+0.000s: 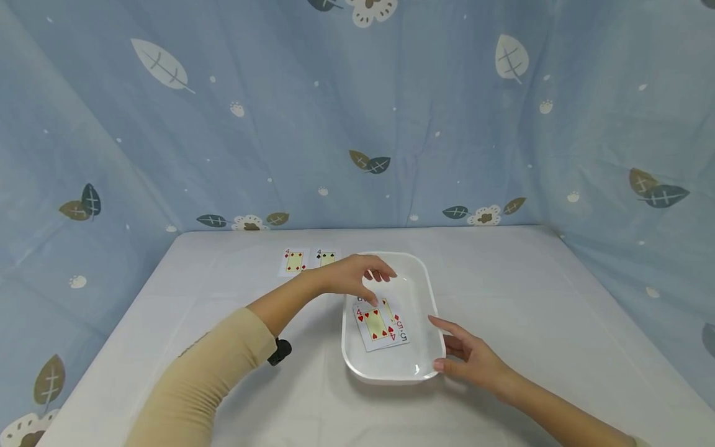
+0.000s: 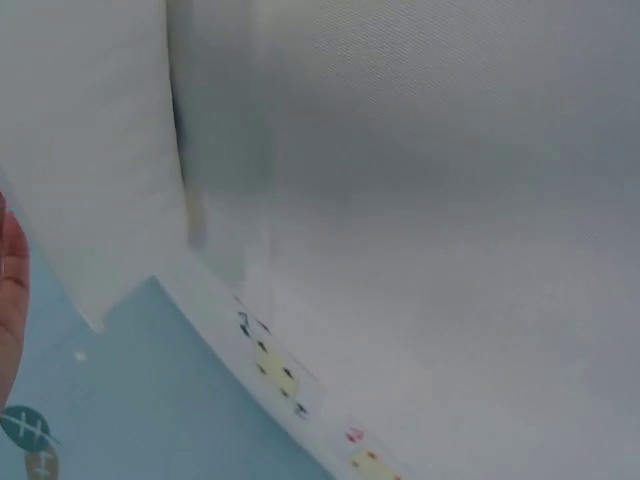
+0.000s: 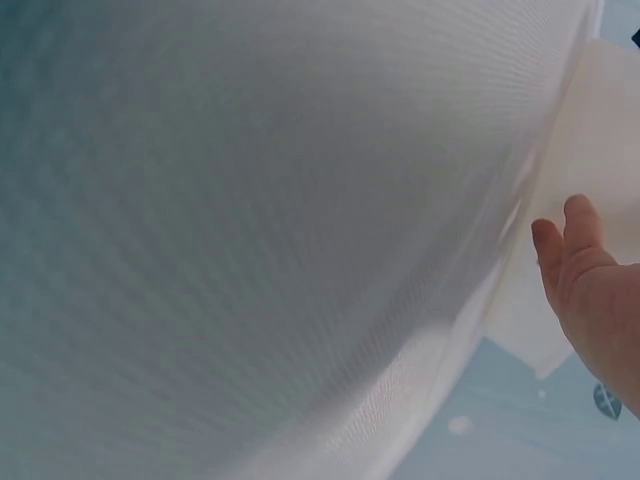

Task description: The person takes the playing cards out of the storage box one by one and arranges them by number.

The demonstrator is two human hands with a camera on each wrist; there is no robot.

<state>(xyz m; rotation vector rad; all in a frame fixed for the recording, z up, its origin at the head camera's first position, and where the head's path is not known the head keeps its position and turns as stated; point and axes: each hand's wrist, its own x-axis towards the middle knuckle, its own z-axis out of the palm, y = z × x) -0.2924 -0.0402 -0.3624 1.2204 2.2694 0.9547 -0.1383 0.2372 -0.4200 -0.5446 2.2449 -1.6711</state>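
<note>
A white tray (image 1: pixel 427 292) with rounded corners stands mid-table in the head view. Inside it lie a few overlapping playing cards, a four of hearts (image 1: pixel 375 326) on top. My left hand (image 1: pixel 354 274) hovers over the tray's left side, thumb tip close above the cards, fingers loosely bent with no card between them. It hides part of the cards. My right hand (image 1: pixel 475 360) is at the tray's right side, thumb and index fingertips right at the rim. In the right wrist view, the fingers of that hand (image 3: pixel 600 290) lie relaxed along the tray's outer wall (image 3: pixel 600 140).
At the back left of the table lie a four of diamonds (image 1: pixel 294 262) and a four of spades (image 1: pixel 327 257), side by side, the spade card partly behind my left wrist. A white cloth (image 1: pixel 519 279) covers the table. Blue patterned curtain (image 1: pixel 313 124) hangs around the back and sides.
</note>
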